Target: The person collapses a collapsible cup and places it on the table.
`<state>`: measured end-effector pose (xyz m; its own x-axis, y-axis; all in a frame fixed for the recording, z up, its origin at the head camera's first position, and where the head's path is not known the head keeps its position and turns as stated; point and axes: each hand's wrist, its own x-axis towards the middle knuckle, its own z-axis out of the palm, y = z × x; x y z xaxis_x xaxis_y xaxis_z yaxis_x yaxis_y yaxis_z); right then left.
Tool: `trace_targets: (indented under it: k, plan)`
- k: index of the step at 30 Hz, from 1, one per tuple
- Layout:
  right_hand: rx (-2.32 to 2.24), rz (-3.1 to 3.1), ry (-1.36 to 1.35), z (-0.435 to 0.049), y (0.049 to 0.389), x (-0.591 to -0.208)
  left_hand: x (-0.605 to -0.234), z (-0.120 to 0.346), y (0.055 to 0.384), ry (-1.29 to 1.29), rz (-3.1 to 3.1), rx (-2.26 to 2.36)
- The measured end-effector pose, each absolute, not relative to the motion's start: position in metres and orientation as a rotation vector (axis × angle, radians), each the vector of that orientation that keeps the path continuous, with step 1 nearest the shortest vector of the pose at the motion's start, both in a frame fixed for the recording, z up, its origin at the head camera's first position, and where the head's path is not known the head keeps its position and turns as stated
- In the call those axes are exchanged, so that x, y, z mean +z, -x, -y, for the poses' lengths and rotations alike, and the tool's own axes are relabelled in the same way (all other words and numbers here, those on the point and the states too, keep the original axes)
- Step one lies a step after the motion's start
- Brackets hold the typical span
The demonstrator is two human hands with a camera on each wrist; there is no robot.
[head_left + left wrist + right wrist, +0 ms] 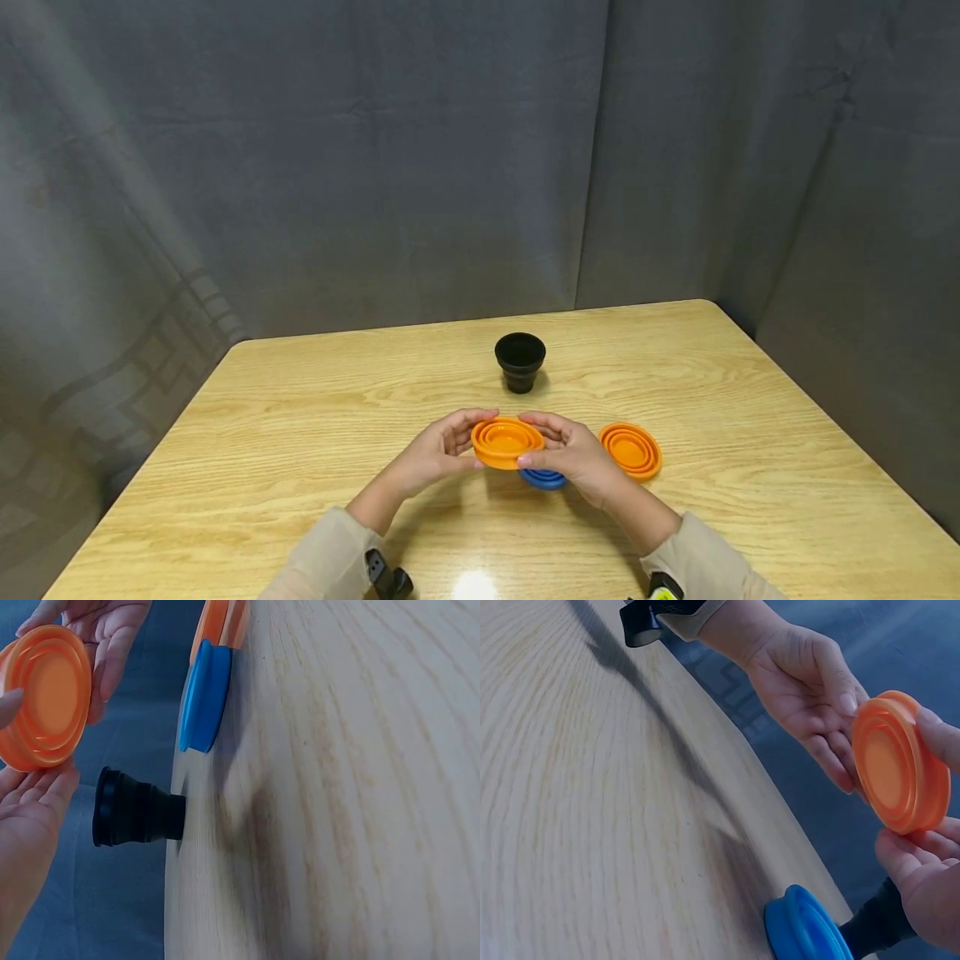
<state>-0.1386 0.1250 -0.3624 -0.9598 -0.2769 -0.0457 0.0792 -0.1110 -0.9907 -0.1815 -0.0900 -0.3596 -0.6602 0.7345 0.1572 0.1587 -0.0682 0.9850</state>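
Observation:
Raised above the table between both hands is an orange collapsible cup [504,442], folded flat into concentric rings. My left hand [437,456] grips its left edge, thumb toward me and fingers at the far side. The right hand [579,457] pinches the opposite edge, its thumb [939,735] pressed against the rim. Below and partly hidden by the right hand, a folded blue collapsible cup [543,480] lies on the table. A second folded orange cup [631,451] lies to the right of that hand. Beyond the hands stands a black collapsible cup [520,360], extended, mouth up.
The wooden table [322,417] has a rounded far right corner, and grey curtains [375,167] hang behind it and along its sides. Each wrist wears a dark camera mount [386,577] over a beige sleeve [322,554].

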Motion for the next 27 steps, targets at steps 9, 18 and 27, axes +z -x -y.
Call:
trace_targets:
  k: [9,18,27]
  plan:
    - [-2.164,-2.002,0.282,-0.122,0.140,-0.367,-0.356,0.087,0.182,-0.936,-1.893,1.681]
    - [-2.131,-2.092,0.348,-0.120,0.143,-0.368,-0.354,0.084,0.182,-0.961,-2.021,1.592]
    - [-2.030,-2.128,0.416,-0.121,0.147,-0.369,-0.345,0.081,0.176,-0.920,-2.153,1.546]
